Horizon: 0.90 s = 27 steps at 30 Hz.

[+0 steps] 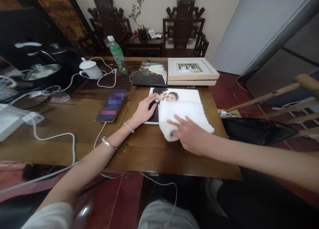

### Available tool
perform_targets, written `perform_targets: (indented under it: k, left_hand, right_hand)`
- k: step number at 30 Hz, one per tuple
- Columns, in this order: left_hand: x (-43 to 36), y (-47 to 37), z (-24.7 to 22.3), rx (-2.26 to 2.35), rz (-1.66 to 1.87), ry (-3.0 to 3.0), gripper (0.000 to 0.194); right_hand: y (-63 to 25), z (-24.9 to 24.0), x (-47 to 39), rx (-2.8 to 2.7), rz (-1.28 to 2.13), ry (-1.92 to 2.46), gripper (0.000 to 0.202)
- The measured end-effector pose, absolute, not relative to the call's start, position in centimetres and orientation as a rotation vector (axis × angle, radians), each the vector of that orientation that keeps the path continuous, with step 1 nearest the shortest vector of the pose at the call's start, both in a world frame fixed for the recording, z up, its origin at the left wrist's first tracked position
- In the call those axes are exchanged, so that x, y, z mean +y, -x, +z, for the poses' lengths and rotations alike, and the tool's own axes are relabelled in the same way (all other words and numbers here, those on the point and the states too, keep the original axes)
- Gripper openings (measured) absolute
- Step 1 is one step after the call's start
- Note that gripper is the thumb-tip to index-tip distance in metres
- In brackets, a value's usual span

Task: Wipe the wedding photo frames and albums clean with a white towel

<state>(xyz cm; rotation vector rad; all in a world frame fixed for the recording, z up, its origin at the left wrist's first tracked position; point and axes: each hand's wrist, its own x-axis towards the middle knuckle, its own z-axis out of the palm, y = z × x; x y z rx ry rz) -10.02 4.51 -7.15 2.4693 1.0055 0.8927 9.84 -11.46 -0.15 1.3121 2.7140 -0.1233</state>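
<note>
The right grip (190,136) lies over a fluffy white cloth (185,111), two fingers extended and the others bent at its near edge; whether they pinch it or merely press, I cannot tell. The left grip (144,111) is spread flat, unclosed, on the left part of a photo panel (188,94) showing two people. The panel lies flat on the counter (147,152), under the left grip and partly beneath the cloth.

The cloth looks light, soft and easily bunched, best gathered by a fold. The panel seems thin yet stiff, probably smooth and easily scuffed; its side edges look the safest hold.

Beyond both grips lie a dark photo panel (149,74) and, to its right, a pale frame (211,69) stacked on another. Left of the left grip is a phone (112,106), its screen blurred out. Farther off, a green bottle (119,56) bears white lettering too unclear to read, near a plain white lidded cup (91,69).
</note>
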Motion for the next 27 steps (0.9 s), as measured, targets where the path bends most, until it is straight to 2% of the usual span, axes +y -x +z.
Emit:
perform_targets:
  k: [5, 11, 20, 27]
  left_hand:
    - [4.9, 10.4, -7.3, 0.962, 0.766, -2.519, 0.048]
    - [5.5, 10.8, -7.9, 0.907, 0.707, -2.561, 0.053]
    - [5.1, 10.4, -7.9, 0.912, 0.878, -2.419, 0.061]
    - [5.0, 10.4, -7.9, 0.827, 1.129, -2.221, 0.064]
  right_hand:
    - [-9.7, 0.5, -12.1, 2.715, -0.172, -1.267, 0.043]
    - [-11.0, 0.8, -6.6, 2.711, -0.087, -1.424, 0.040]
    - [-10.1, -1.4, -0.4, 2.625, 0.140, -1.512, 0.058]
    - [-6.9, -1.3, -4.0, 2.758, -0.009, -1.232, 0.049]
